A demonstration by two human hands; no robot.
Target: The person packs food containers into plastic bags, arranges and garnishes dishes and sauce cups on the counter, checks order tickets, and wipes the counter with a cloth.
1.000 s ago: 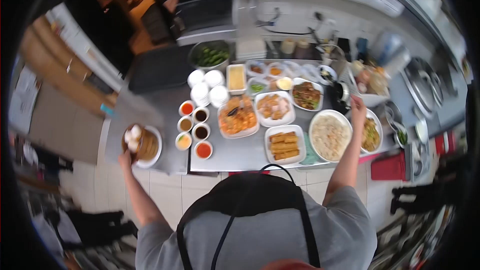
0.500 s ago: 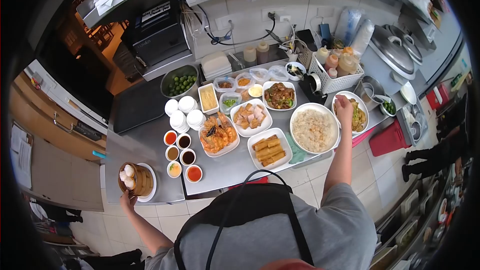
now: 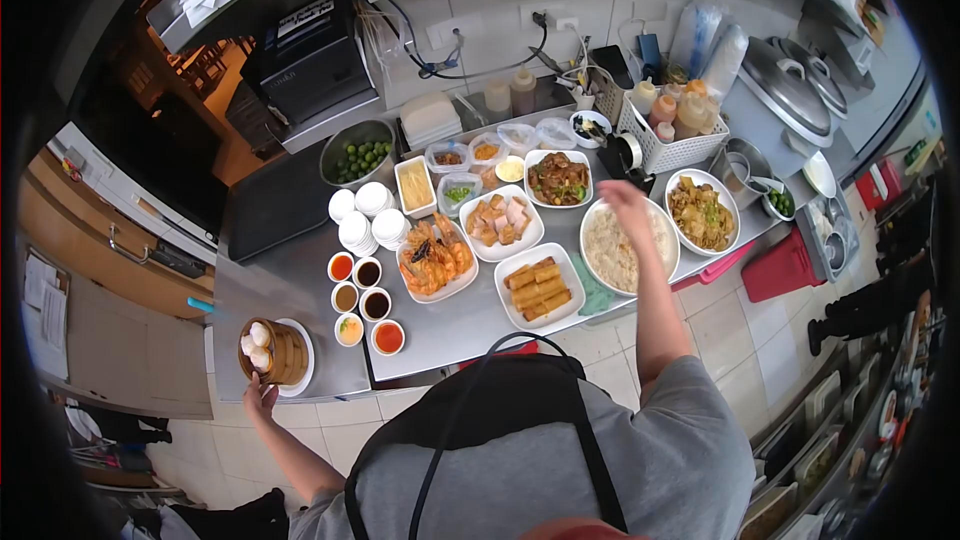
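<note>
At the lower left of the head view, my left hand (image 3: pixel 261 397) touches the near rim of a bamboo steamer (image 3: pixel 287 356) with white buns (image 3: pixel 258 344) in it; its fingers are apart. The steamer sits on a white plate (image 3: pixel 307 369). My right hand (image 3: pixel 624 202) is over the far part of a bowl of rice (image 3: pixel 610 248), slightly blurred, and its finger shape is unclear. Right of it stands a noodle dish (image 3: pixel 703 212). Left of the rice are spring rolls (image 3: pixel 538 290), pork pieces (image 3: pixel 500 223) and shrimps (image 3: pixel 436 260) on white dishes.
Sauce cups (image 3: pixel 388 337) and stacked white lids (image 3: pixel 356 233) stand at the centre left. A bowl of green limes (image 3: pixel 361 158), a meat dish (image 3: pixel 558 180) and a basket of bottles (image 3: pixel 680 149) are farther back. A red bin (image 3: pixel 780 269) stands right of the counter.
My right hand has moved left from the noodle dish to above the rice. My left hand stays by the steamer, its fingers now more clearly spread.
</note>
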